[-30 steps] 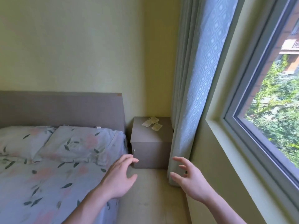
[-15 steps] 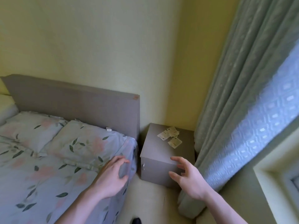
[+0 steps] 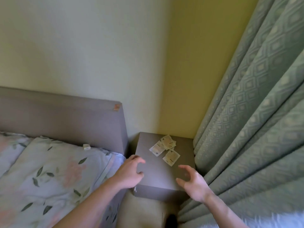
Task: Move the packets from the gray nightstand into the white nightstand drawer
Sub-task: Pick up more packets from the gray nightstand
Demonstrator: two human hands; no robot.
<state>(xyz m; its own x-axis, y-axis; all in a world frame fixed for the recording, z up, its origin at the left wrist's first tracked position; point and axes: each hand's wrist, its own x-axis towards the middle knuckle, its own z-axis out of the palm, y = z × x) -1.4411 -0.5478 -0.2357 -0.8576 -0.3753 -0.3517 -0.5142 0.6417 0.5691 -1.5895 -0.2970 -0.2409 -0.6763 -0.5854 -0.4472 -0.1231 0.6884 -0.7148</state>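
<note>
The gray nightstand [image 3: 153,180] stands in the corner between bed and curtain. Several small pale packets [image 3: 165,148] lie scattered on the far part of its top, the nearest packet [image 3: 171,157] slightly apart from the others. My left hand [image 3: 130,173] hovers over the nightstand's left front edge, fingers loosely bent, holding nothing. My right hand [image 3: 193,181] is over the right front corner, fingers spread and curved, empty, a short way from the nearest packet. The white nightstand is out of view.
A bed with a floral pillow [image 3: 54,170] and gray headboard [image 3: 65,119] sits to the left. A heavy green patterned curtain [image 3: 246,129] hangs close on the right, touching the nightstand's side. A narrow strip of floor [image 3: 144,213] lies in front.
I have come closer to the gray nightstand and look down on it. Both hands moved forward from above the floor and bed edge to over its front top.
</note>
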